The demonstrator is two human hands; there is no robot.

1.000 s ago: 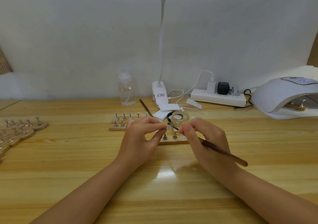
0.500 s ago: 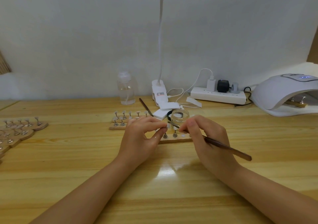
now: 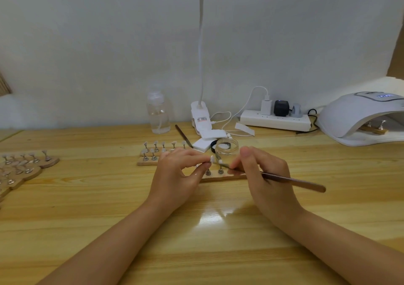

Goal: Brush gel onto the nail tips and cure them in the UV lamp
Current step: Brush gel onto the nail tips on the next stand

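Note:
My left hand (image 3: 177, 173) pinches the stand of a white nail tip (image 3: 211, 159) just above a wooden holder strip (image 3: 225, 177). My right hand (image 3: 262, 171) grips a brown-handled brush (image 3: 293, 180), its bristle end touching a second nail tip (image 3: 219, 161) on the strip. A small clear gel jar (image 3: 226, 146) stands open right behind the strip. The white UV lamp (image 3: 358, 114) sits at the far right with a wooden strip of tips (image 3: 375, 129) inside its opening.
Another strip of nail tips (image 3: 153, 156) lies behind my left hand, and more strips (image 3: 24, 164) sit at the left edge. A clear bottle (image 3: 157, 114), desk lamp base (image 3: 200, 118), spare brush (image 3: 183, 136), white pads (image 3: 207, 140) and power strip (image 3: 275, 120) line the back.
The brush handle has swung flatter and further right as my right hand shifted slightly. My left hand keeps its pinch in place.

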